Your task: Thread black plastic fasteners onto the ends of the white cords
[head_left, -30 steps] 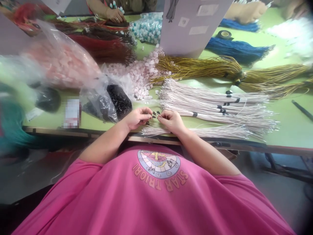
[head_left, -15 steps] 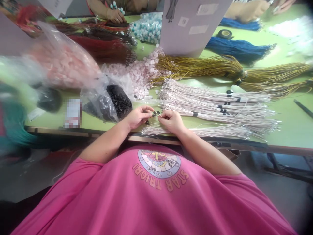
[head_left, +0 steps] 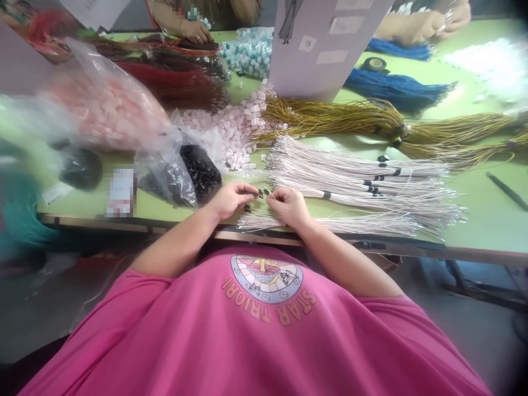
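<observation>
Both hands meet at the near edge of the green table [head_left: 487, 220]. My left hand [head_left: 233, 199] is closed, pinching a small black connector [head_left: 260, 192] at its fingertips. My right hand [head_left: 289, 204] is closed on a thin white wire whose tip points at that connector. Under my right wrist lies a loose bundle of white wires [head_left: 363, 223]. A larger stack of white wire bundles [head_left: 355, 176] with black tape bands lies just beyond and to the right. An open clear bag of black connectors [head_left: 193, 173] sits left of my left hand.
A pile of small pink housings [head_left: 235, 129], gold wire bundles [head_left: 350, 115], blue wire bundles [head_left: 391, 85], red and brown wires [head_left: 173, 82], a bag of pink parts [head_left: 103, 104] and a grey card [head_left: 322, 44] crowd the table. Other people's hands [head_left: 196, 30] work at the far side.
My hands stay together in the same place with only slight finger movement. The view has shifted a little. A far worker's hands at the top right have moved.
</observation>
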The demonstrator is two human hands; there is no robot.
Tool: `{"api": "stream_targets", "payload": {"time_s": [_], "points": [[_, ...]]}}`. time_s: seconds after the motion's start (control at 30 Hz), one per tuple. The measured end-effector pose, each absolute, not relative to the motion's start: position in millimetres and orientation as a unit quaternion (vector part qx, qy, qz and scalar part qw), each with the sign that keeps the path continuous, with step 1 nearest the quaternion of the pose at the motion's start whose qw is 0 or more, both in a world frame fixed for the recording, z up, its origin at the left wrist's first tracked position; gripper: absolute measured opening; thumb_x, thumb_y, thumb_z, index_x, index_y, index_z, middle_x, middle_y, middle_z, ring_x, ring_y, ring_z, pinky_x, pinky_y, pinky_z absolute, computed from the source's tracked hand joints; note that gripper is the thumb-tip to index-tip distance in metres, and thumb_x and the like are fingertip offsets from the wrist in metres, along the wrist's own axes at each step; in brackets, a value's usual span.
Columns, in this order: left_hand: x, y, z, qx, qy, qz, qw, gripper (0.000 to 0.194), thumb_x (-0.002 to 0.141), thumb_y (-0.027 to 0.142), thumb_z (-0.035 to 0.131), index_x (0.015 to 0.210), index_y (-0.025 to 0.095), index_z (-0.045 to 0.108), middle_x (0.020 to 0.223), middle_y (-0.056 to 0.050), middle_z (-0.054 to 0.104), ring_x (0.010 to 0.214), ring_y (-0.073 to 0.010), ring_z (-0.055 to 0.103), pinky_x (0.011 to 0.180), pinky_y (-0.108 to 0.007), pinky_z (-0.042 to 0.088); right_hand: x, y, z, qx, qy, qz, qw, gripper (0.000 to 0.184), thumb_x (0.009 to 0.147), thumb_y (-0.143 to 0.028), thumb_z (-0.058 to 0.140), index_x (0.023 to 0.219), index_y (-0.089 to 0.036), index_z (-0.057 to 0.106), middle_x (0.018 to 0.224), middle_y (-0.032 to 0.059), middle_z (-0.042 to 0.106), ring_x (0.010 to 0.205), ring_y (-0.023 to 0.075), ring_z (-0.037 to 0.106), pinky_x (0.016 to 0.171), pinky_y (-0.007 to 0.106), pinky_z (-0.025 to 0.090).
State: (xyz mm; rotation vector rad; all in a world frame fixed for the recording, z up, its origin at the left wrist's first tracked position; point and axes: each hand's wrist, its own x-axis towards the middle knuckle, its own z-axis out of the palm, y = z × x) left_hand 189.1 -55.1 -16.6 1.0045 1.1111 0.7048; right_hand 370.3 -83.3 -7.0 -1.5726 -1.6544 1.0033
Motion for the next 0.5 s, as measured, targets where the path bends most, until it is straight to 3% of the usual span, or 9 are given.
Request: {"api": "stream_targets", "payload": {"time_s": [0.1, 0.2, 0.3, 0.5], "points": [[190.1, -56.8, -16.0, 0.476, 0.5, 0.311, 0.654, 0.023, 0.06, 0.02, 0.072, 0.081, 0.013, 0.067, 0.061, -0.001, 0.063, 0.044, -0.0049, 0.047, 0.044, -0.019, 0.034, 370.0, -83.7, -6.9, -0.6, -0.634, 0.374, 0.314, 0.017, 0.068, -0.028, 0.056, 0.062, -0.014, 0.062, 0.057, 0.0003, 0.058, 0.056, 0.0105, 0.047, 0.057, 0.023, 0.036], [192.0, -59.4, -13.1, 0.528, 0.504, 0.304, 0.612, 0.022, 0.061, 0.023, 0.072, 0.081, 0.013, 0.069, 0.075, -0.004, 0.068, 0.061, -0.0101, 0.057, 0.061, -0.024, 0.045, 369.5, -83.8, -9.0, -0.596, -0.645, 0.365, 0.31, 0.017, 0.069, -0.028, 0.055, 0.063, -0.014, 0.063, 0.06, 0.0012, 0.06, 0.058, 0.0112, 0.05, 0.059, 0.024, 0.036], [194.6, -61.6, -10.0, 0.59, 0.511, 0.287, 0.556, 0.021, 0.063, 0.025, 0.07, 0.081, 0.013, 0.07, 0.08, -0.005, 0.069, 0.071, -0.0142, 0.06, 0.071, -0.028, 0.046, 368.9, -83.3, -13.4, -0.581, -0.665, 0.354, 0.309, 0.017, 0.07, -0.028, 0.055, 0.064, -0.014, 0.063, 0.062, 0.0015, 0.061, 0.06, 0.0116, 0.052, 0.059, 0.024, 0.036], [194.8, -60.6, -12.5, 0.624, 0.509, 0.274, 0.526, 0.021, 0.066, 0.024, 0.066, 0.083, 0.013, 0.07, 0.082, -0.006, 0.07, 0.074, -0.0159, 0.061, 0.072, -0.029, 0.047, 369.3, -82.0, -17.8, -0.577, -0.665, 0.353, 0.317, 0.019, 0.071, -0.031, 0.057, 0.066, -0.015, 0.065, 0.063, 0.0014, 0.061, 0.059, 0.0119, 0.052, 0.058, 0.024, 0.037]]}}
